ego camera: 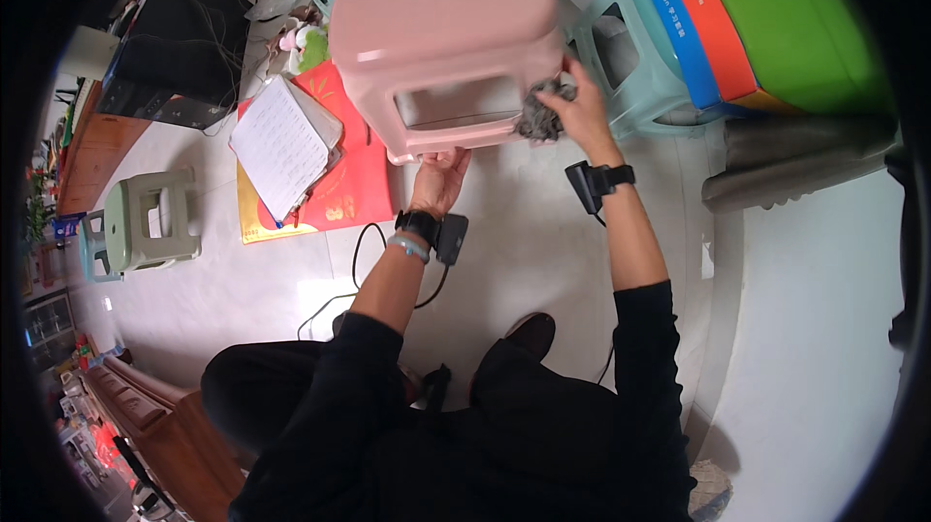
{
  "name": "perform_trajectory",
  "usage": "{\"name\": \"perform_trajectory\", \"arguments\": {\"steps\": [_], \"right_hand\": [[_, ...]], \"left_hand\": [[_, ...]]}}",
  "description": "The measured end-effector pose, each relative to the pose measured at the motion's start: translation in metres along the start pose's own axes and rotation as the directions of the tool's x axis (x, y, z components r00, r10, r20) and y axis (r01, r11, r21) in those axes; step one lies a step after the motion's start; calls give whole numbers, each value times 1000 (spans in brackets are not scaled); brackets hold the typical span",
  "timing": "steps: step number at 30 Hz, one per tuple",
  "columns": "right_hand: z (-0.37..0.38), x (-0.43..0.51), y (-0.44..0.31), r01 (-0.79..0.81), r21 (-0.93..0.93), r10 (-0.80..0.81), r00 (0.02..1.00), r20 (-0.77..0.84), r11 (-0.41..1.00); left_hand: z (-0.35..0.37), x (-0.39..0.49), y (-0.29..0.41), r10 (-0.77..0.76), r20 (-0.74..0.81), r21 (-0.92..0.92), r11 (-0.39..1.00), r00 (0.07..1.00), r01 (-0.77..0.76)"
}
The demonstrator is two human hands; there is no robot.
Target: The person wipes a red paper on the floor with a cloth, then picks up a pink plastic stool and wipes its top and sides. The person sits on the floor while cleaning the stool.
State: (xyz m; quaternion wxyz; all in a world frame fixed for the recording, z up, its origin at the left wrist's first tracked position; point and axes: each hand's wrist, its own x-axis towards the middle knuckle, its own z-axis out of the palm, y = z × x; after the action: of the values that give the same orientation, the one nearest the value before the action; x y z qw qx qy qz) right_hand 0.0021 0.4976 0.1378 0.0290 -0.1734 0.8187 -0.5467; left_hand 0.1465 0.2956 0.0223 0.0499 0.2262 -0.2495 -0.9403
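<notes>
A pink plastic stool [444, 20] stands before me, its seat tipped away so that one open side faces me. My left hand [439, 180] grips the lower edge of that side from below, with part of the fingers hidden under it. In my right hand [582, 111] is a crumpled grey cloth [542, 115], pressed against the stool's right leg. Each wrist carries a black strapped device, and a cable runs from it.
Left of the stool, papers [284, 147] lie on a red gift bag [356, 180]. Teal stools [625, 64] and a green box [785, 20] stand at the right, beside a grey cushion [800, 151]. A black computer case [182, 42] and a green stool [149, 220] are farther left.
</notes>
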Motion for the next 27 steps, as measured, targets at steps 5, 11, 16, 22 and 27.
{"name": "perform_trajectory", "arguments": {"steps": [5, 11, 16, 22, 27], "right_hand": [[-39, 10, -44, -61, 105, 72, 992, -104, 993], [-18, -14, -76, 28, -267, -118, 938, -325, 963], [26, -47, -88, 534, -381, -604, 792, -86, 755], [43, -53, -81, 513, -484, -604, 796, -40, 709], [67, -46, -81, 485, -356, -571, 799, -191, 799]], "left_hand": [[59, -41, 20, 195, 209, -85, 980, 958, -180], [90, -39, 41, 229, 71, 58, 971, 971, -233], [93, -46, 32, 230, 81, 10, 973, 970, -232], [100, -30, 54, 199, 23, -103, 975, 980, -195], [100, -21, 57, 170, 146, -107, 982, 975, -156]]}}
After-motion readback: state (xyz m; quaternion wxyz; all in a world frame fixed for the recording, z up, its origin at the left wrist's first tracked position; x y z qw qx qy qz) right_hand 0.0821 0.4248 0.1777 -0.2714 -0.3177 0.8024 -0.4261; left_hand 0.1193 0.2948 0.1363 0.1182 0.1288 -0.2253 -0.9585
